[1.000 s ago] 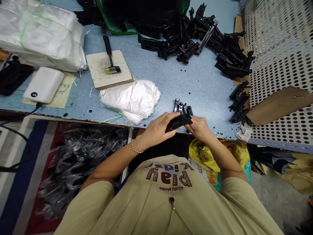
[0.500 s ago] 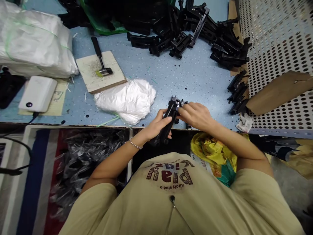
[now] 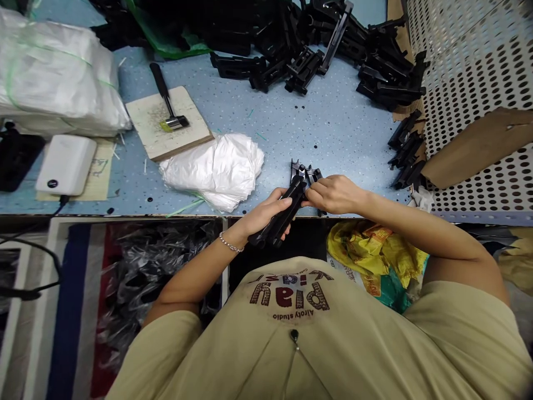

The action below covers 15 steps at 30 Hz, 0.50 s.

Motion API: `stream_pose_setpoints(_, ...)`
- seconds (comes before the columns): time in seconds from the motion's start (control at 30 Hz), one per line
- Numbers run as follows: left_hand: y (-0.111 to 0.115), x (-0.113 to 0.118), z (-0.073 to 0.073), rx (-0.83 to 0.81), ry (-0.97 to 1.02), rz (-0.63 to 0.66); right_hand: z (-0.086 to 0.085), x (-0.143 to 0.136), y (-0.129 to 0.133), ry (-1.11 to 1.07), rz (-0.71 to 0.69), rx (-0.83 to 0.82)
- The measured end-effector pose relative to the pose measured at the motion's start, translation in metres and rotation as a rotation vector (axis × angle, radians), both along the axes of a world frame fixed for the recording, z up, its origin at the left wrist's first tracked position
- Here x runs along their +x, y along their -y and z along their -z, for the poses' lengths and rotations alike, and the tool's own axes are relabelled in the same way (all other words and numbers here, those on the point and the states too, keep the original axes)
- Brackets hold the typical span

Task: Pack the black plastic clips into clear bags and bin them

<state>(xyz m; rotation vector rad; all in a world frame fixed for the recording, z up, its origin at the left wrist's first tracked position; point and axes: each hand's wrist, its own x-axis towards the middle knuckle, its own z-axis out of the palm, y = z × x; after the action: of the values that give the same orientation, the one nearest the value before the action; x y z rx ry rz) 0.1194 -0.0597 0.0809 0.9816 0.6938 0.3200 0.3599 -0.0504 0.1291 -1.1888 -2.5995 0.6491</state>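
My left hand (image 3: 270,214) is wrapped round a long black jointed part (image 3: 287,214), which tilts over the front edge of the table. At the part's upper end, my right hand (image 3: 335,194) has its fingers curled against the side. Whether those fingers grip the part or something small is hidden. Forked black and shiny pieces (image 3: 306,171) show just beyond the fingers, at the table's edge. A stack of thin white plastic bags (image 3: 216,169) lies to the left of my hands.
A hammer (image 3: 169,100) rests on a wooden board (image 3: 166,133). Many similar black parts (image 3: 308,66) are heaped at the back. A wrapped white bundle (image 3: 62,78) and a white power bank (image 3: 66,166) stand left. A perforated metal panel (image 3: 470,66) bounds the right side.
The black part has tilted further, its lower end swinging left toward my left wrist. My right elbow has moved outward to the right. The view has shifted slightly.
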Motion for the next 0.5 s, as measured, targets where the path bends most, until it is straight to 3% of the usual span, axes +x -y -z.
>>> stream_pose_setpoints(0.1,0.01,0.007,0.01,0.467,-0.116,-0.181,0.008,-0.015,0.006,-0.311,0.247,-0.246)
stream_pose_setpoints(0.17,0.015,0.012,0.016,0.8,-0.191,-0.355,0.012,-0.022,0.009,-0.432,0.299,-0.4)
stream_pose_setpoints(0.2,0.016,0.013,0.018,0.887,-0.207,-0.399,0.012,-0.024,0.01,-0.448,0.289,-0.459)
stream_pose_setpoints(0.27,0.015,0.013,0.019,0.865,-0.199,-0.391,0.01,-0.022,0.009,-0.409,0.28,-0.468)
stream_pose_setpoints(0.4,0.006,0.007,0.005,0.534,-0.116,-0.294,0.003,-0.007,0.001,-0.076,0.291,0.012)
stream_pose_setpoints(0.5,0.003,0.003,-0.007,0.377,-0.047,-0.227,-0.002,0.001,-0.005,0.13,0.136,0.204)
